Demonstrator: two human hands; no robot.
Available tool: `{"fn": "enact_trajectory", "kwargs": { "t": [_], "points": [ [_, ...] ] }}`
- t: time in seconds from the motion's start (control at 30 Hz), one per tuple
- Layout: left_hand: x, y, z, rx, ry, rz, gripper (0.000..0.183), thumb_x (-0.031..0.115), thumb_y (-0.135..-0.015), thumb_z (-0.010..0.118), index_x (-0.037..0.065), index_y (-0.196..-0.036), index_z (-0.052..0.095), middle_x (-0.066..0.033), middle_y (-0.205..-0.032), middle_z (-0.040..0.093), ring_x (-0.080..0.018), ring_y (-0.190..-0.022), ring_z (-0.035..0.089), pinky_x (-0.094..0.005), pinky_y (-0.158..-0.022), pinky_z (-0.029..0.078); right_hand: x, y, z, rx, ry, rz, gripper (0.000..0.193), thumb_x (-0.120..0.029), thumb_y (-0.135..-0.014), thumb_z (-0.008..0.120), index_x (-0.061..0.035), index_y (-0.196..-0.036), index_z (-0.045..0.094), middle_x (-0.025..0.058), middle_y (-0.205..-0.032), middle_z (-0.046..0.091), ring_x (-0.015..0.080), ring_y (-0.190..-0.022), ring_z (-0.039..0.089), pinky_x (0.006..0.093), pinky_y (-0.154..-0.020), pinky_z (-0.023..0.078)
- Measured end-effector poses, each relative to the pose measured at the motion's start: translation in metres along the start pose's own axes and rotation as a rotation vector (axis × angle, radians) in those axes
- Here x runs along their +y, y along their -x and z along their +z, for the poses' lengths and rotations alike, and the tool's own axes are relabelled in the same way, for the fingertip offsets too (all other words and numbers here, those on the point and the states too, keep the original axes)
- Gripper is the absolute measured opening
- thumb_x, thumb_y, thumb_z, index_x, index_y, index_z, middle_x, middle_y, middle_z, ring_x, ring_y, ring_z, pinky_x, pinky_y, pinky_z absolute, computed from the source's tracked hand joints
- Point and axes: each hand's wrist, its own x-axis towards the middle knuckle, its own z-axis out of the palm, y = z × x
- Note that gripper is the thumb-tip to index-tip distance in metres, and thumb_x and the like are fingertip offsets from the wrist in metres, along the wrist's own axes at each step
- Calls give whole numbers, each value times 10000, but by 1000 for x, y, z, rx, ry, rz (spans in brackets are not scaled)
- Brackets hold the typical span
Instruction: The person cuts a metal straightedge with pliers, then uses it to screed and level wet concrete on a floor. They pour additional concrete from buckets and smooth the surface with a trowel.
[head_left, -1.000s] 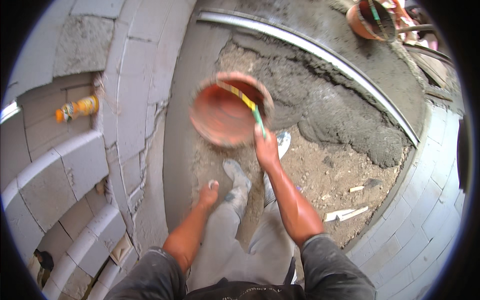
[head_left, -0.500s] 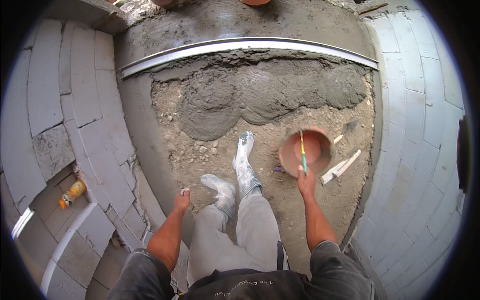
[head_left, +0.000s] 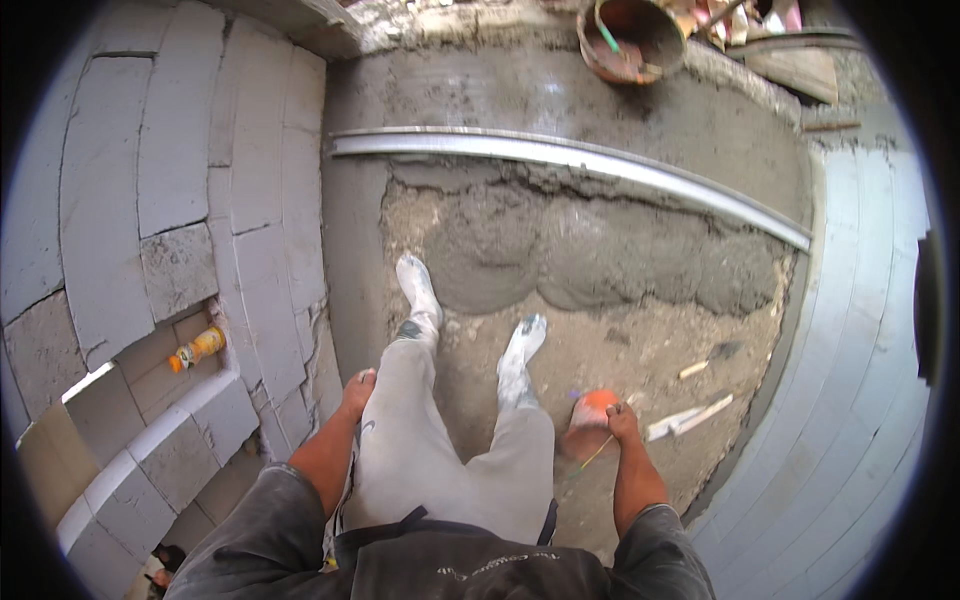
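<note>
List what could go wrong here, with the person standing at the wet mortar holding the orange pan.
1. The feet stand right at the edge of the wet mortar; a step forward could mar it or slip.
2. The orange pan hangs low and tilted in the right hand; any leftover mix might spill on the trousers or ground.
3. Loose wood scraps lie beside the right foot, a possible trip.

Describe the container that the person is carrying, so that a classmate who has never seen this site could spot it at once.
Find the long metal straightedge lying across the wet mortar bed, then drop to the bare ground on the person's right. There the right hand grips an orange bucket, hanging beside the right leg. A second, dirtier bucket stands far off beyond the straightedge, held by nobody.
</note>
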Motion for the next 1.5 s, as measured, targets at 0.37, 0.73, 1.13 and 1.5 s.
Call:
{"fn": "enact_trajectory", "kwargs": {
  "t": [0.37,0.73,1.13,1.5],
  "points": [
    [72,-96,-106,-62,161,-60,511,416,-970,507,1,-1253,600,-228,-1236,627,-327,-1199,572,-382,-1014,419,-544,-168,-263,610,-320,-620,411,-354,-968,548,10,-1151,595,231,-1096,650,362,-1045,627,418,-907,471],
    [43,-170,-248,-57,264,-266,490,430,-987,488,55,-1295,552,-105,-1196,625,-224,-1070,583,-385,-854,475,-905,-122,-276,281,-1316,-574,310,-329,-889,720,-51,-977,614,-11,-702,565,107,-621,540,262,-612,436],
    [50,-103,-246,-222,444,-363,450,415,-995,472,122,-1336,477,-63,-1241,608,-216,-1037,595,-392,-777,491,-774,6,-212,320,-1118,-131,520,-216,-833,709,109,-1195,524,234,-1144,561,268,-1025,561,420,-902,452],
    [31,-78,-247,-173,152,-242,565,445,-1001,419,115,-1454,342,-154,-1391,516,-306,-1265,505,-526,-949,435,-487,116,-129,244,-1286,87,407,-205,-839,671,92,-1107,598,142,-947,630,202,-886,589,364,-768,477]
  ]
}}
